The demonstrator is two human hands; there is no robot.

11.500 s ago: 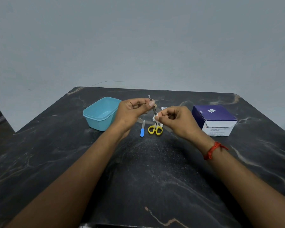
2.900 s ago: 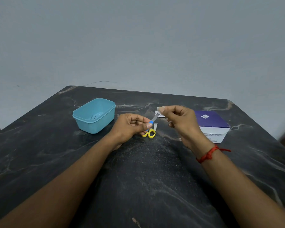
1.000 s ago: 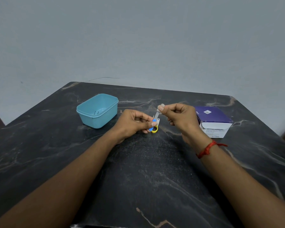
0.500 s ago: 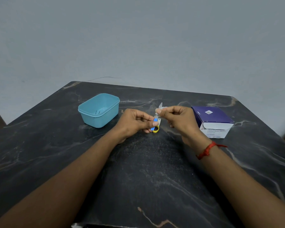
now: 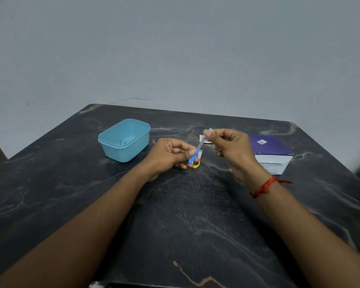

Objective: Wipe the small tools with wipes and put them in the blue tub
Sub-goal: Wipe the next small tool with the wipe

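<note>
My left hand pinches the blue handle of a small nail file, whose metal blade slants up to the right. At the blade's tip, my right hand pinches a small white wipe. Yellow-handled scissors lie on the table just under the file, mostly hidden by my left fingers. The blue tub stands to the left of my hands with a thin metal tool lying inside.
A purple and white box sits to the right of my right hand. A torn white wrapper lies on the dark marble table behind the file. The wall rises behind the table's far edge.
My right hand has slid the wipe from near the file's handle up along the blade to its tip. The left hand keeps its hold on the handle.
</note>
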